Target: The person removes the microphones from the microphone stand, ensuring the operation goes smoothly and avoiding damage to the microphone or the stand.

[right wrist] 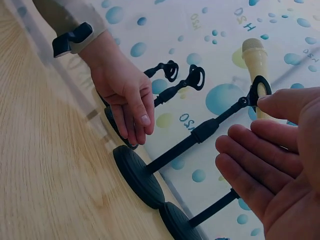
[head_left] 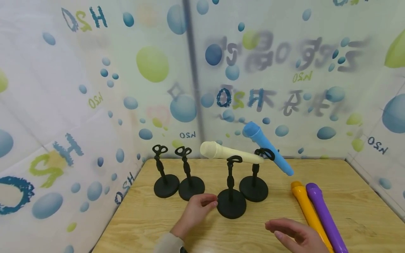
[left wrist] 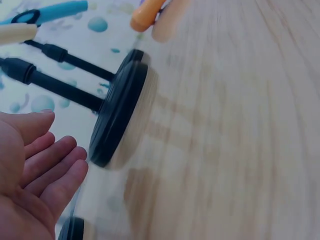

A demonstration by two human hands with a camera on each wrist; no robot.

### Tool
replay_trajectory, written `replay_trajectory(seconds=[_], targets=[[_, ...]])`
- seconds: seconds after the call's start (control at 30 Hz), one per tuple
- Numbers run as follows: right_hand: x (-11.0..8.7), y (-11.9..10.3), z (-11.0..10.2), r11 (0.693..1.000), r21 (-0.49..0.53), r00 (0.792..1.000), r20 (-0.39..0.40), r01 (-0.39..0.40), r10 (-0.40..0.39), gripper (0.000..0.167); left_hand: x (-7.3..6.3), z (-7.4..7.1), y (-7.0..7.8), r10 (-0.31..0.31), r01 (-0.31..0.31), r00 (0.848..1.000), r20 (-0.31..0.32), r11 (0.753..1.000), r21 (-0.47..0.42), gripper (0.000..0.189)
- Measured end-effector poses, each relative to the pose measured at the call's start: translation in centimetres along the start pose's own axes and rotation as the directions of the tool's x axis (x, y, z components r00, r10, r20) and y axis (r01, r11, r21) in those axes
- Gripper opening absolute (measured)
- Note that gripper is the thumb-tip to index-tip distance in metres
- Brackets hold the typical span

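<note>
My left hand [head_left: 197, 212], fingers loosely bent and holding nothing, is beside the round base of the front microphone stand [head_left: 231, 203]; I cannot tell whether the fingertips touch it. In that stand's clip lies a cream microphone [head_left: 232, 153], nearly level. Just behind, another black stand [head_left: 254, 188] carries a blue microphone [head_left: 269, 147], tilted with its head up to the left. My right hand [head_left: 297, 233] hovers at the front, fingers relaxed, left of an orange microphone [head_left: 311, 214]. In the right wrist view, both the right hand [right wrist: 280, 160] and left hand [right wrist: 122, 92] show bare palms or fingers.
Two more black stands, one at far left [head_left: 166, 185] and one next to it [head_left: 191, 188], stand with bare ring clips. A purple microphone [head_left: 326, 218] lies along the orange one. Behind the wooden table [head_left: 139, 218] hangs a patterned curtain [head_left: 152, 105].
</note>
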State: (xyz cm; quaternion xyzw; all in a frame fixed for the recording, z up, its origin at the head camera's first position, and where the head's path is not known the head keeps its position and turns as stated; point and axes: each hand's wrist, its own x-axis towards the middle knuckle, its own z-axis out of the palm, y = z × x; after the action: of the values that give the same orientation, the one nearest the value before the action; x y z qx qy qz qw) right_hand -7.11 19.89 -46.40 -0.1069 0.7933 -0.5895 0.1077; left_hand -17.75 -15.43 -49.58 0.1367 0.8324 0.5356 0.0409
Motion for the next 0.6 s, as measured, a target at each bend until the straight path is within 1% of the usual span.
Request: replay_trajectory(seconds=[0.17,0.3,0.4,0.47,0.6], targets=[[-0.6,0.0,-0.1,0.998,0.016,0.995,-0.082,-0.061,0.062,0.037,0.7,1.2,0.7,0.019,-0.018,1.0,0.025,0.999,-0.045,0.035],[-0.9,0.2,-0.2,0.997,0.016,0.989,-0.127,-0.075,0.077,0.036,1.2,2.2,1.2,0.023,-0.019,0.999,0.041,0.996,-0.083,0.042],[-1.1,0.6,-0.4,0.995,0.029,0.987,-0.124,-0.099,0.101,0.037,1.5,2.9,1.6,0.02,-0.015,0.999,0.045,0.995,-0.095,0.044],[-1.2,0.8,-0.6,0.992,0.042,0.986,-0.116,-0.119,0.124,0.039,1.7,3.3,1.8,0.029,-0.025,0.999,0.042,0.995,-0.097,0.044],[-1.5,1.1,-0.8,0.989,0.06,0.983,-0.117,-0.136,0.142,0.04,2.1,3.9,2.1,0.034,-0.032,0.999,0.024,0.994,-0.103,0.042]])
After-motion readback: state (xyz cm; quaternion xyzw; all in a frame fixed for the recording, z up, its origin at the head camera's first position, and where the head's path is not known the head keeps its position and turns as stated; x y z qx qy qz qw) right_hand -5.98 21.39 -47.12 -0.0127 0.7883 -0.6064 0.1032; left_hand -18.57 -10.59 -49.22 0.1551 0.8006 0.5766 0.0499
